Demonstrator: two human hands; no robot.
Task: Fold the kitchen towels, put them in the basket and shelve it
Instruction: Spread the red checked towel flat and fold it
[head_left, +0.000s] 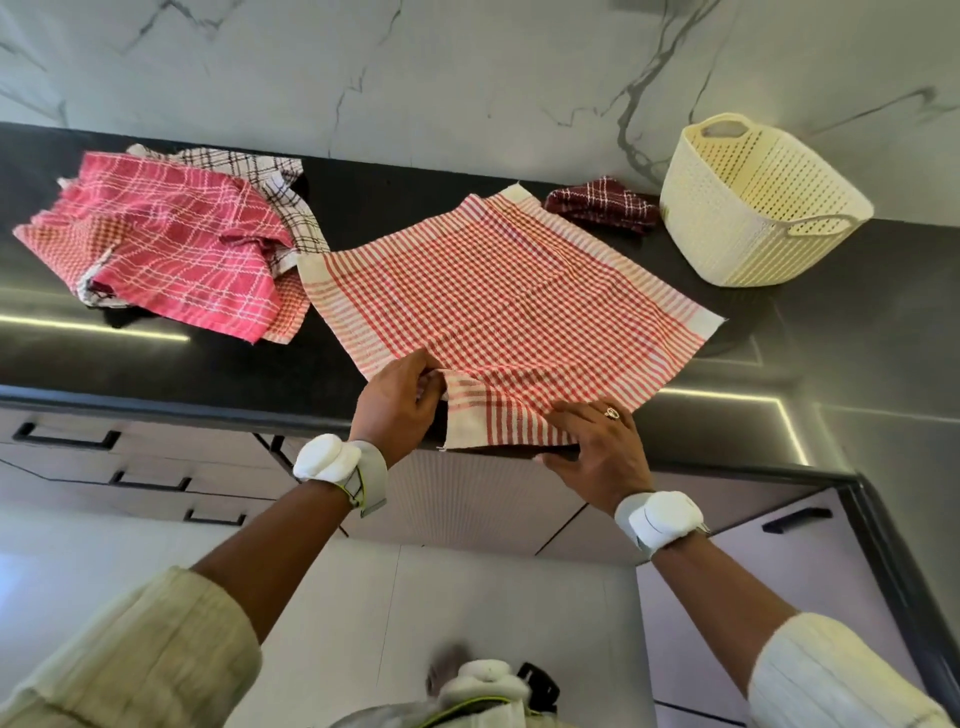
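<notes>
On the black counter, left of the cream basket, a red checked towel lies spread. The left hand pinches its near edge with curled fingers. The right hand presses flat, fingers straight, on the near corner just beside.

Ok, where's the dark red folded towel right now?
In the head view the dark red folded towel lies at the back right of the black counter, just left of the cream basket, behind the spread gingham towel.

A black countertop ran below a white marble wall; 3 drawer handles showed beneath it.
</notes>
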